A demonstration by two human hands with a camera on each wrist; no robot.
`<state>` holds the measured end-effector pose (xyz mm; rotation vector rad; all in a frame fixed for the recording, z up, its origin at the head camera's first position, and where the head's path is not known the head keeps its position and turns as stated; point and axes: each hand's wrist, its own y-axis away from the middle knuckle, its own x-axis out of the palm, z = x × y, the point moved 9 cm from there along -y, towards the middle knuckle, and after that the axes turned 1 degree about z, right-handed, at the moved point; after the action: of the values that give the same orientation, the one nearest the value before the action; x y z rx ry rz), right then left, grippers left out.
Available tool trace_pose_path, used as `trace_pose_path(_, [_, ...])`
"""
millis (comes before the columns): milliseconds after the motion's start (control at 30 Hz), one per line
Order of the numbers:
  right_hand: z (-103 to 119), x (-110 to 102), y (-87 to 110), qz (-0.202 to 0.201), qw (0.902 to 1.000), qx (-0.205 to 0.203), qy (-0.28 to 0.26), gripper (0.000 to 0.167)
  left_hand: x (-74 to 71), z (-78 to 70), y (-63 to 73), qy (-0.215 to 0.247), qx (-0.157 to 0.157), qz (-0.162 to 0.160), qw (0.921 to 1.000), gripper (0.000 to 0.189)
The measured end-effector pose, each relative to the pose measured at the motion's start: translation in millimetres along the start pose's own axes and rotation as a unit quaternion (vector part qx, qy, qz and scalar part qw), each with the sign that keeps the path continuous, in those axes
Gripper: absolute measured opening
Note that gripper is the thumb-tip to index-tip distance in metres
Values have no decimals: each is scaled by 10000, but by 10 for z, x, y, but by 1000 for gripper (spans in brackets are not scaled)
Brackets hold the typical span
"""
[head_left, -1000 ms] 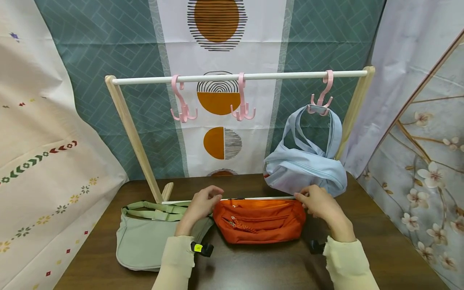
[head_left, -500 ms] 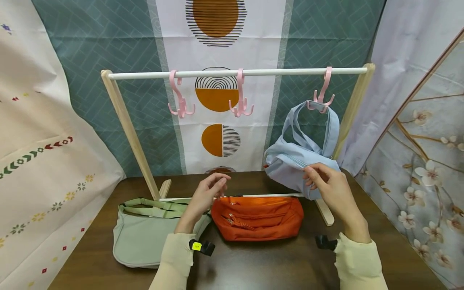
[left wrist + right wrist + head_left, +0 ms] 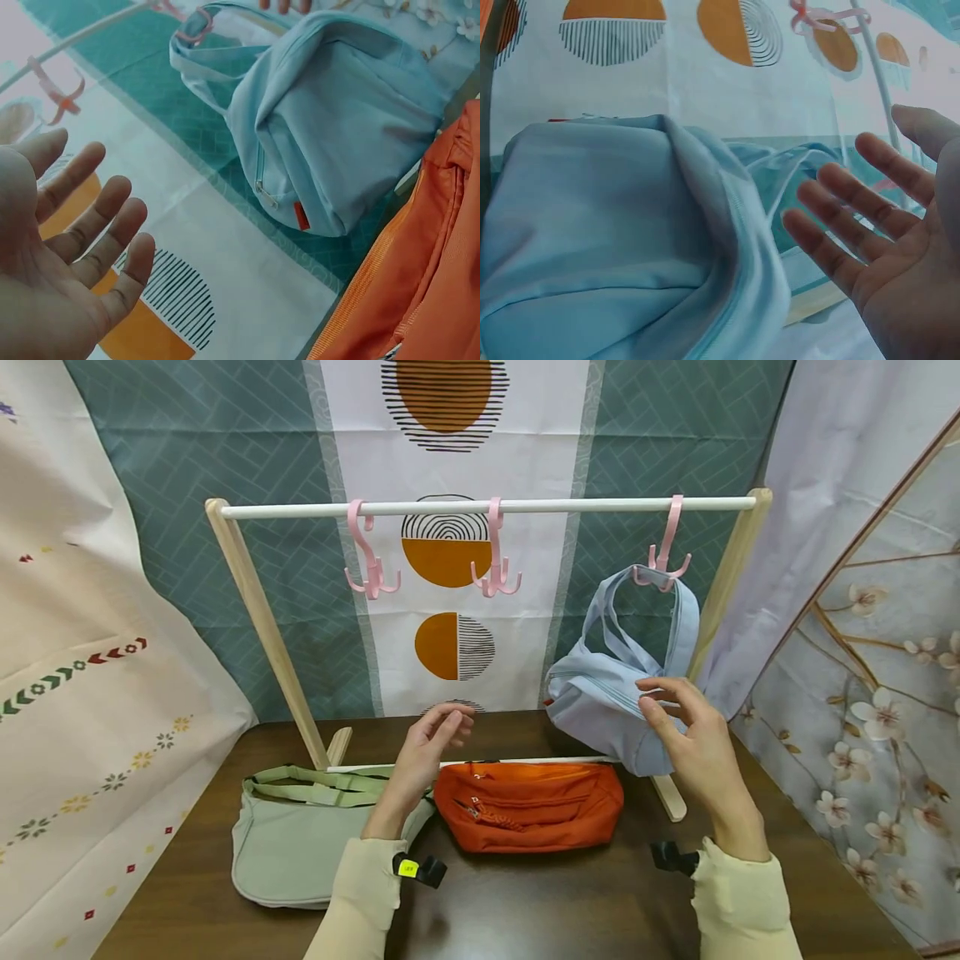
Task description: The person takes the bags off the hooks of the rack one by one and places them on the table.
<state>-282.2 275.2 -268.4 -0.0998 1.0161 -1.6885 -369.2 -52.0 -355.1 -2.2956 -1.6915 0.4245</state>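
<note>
A light blue bag hangs by its straps from the rightmost pink hook. My right hand is raised in front of that bag, fingers loosely bent and holding nothing; the right wrist view shows the bag beside the spread fingers. Above the left end of an orange waist bag my left hand hovers, its fingers relaxed around nothing. The orange bag lies on the table, zips facing forward. To its left rests a sage green shoulder bag, partly covered by my left forearm.
A white rail on wooden legs spans the table. Two more pink hooks, a left one and a middle one, hang from it with no bag. A patterned cloth stands behind.
My right hand has left the orange bag's right end and risen to the blue bag's front. The left hand has lifted slightly. The head view has shifted a little.
</note>
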Motion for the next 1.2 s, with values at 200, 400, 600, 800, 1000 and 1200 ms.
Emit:
trace_pose_path(200, [233, -160, -97, -227, 9986, -475, 107, 29, -1, -150, -42, -172, 159, 166, 9996, 32])
trace_pose_path(400, [441, -410, -315, -479, 9934, -876, 568, 30, -5, -383, -159, -295, 329, 328, 9985, 33])
trace_pose_path(600, [603, -578, -621, -610, 9862, -1149, 1022, 32, 45, -679, -335, -477, 644, 602, 9950, 34])
trace_pose_path(800, [724, -721, -967, -698, 9813, -1289, 1251, 40, 180, -913, -532, -505, 874, 928, 9906, 35])
trace_pose_path(1000, [846, -763, -1278, -369, 9790, -1219, 1594, 50, 285, -1093, -680, -1158, 933, 1496, 9775, 42])
trace_pose_path(1200, [822, -694, -1550, 373, 9692, -921, 2255, 58, 494, -1205, -776, -1570, 950, 2002, 9624, 57])
